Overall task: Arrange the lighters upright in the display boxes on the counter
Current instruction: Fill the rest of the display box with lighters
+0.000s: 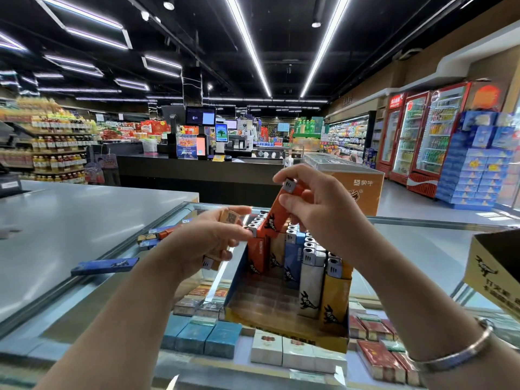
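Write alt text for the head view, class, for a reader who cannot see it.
A person's right hand holds an orange lighter tilted above a part-filled display box on a glass counter. The left hand holds more lighters; a blue lighter lies flat to the left.

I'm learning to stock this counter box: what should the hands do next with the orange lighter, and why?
Probably lower the tilted orange lighter, pinched by the right hand, upright into the open yellow cardboard display box, beside the standing lighters: the box's front slots are empty.
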Demonstrator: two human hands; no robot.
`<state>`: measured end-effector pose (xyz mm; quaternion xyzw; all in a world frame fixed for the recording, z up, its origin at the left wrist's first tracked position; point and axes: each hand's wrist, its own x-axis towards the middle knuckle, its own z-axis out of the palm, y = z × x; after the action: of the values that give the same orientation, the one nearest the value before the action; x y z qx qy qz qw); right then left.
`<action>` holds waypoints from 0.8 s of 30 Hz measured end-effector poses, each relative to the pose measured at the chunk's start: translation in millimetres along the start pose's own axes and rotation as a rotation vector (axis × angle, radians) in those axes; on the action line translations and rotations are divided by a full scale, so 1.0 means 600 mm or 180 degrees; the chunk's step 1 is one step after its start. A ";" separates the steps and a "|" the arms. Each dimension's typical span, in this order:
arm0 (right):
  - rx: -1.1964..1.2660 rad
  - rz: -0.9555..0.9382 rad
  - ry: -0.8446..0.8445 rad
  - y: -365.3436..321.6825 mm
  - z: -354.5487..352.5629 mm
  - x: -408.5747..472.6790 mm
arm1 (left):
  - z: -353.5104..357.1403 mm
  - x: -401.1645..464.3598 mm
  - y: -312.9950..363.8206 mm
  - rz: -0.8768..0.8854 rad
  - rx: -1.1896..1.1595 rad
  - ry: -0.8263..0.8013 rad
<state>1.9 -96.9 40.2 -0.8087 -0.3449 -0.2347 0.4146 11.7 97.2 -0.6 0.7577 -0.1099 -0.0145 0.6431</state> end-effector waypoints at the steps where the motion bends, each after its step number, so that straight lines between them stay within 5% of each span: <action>1: 0.0049 0.0014 0.0009 0.000 0.000 0.001 | -0.003 0.000 -0.003 -0.0078 0.0040 -0.0125; 8: 0.0196 -0.0104 -0.0006 -0.004 -0.002 0.002 | -0.004 0.006 -0.018 -0.0439 0.0296 -0.0395; 24: -0.1280 -0.0326 -0.1090 -0.012 0.039 0.016 | -0.022 0.013 -0.030 -0.0455 0.0251 -0.0755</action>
<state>4.7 -71.0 37.6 -0.8843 -0.3969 -0.1789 0.1689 24.2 111.5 -14.7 0.7813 -0.1314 -0.1452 0.5927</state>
